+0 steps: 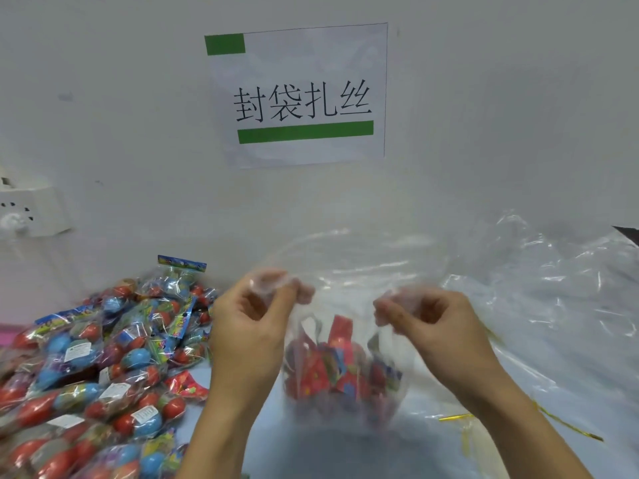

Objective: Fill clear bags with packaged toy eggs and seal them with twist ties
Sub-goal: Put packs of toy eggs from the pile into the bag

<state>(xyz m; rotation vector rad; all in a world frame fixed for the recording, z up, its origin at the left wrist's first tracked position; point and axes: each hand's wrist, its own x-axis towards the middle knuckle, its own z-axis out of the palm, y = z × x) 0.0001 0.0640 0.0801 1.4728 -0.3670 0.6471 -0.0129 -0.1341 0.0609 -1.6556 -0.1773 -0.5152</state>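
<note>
From the head camera I see my left hand (pixel 247 326) and right hand (pixel 432 326), each with fingers curled, pinching the top edge of a clear plastic bag (pixel 342 371) that stands between them on the pale counter (pixel 273 447). Packaged red and blue toy eggs (pixel 90 371) lie heaped at left; gold twist ties (pixel 456 417) lie at right.

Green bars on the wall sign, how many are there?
2. A short green bar sits at the sign's top left corner; a long green bar runs under the characters.
</note>
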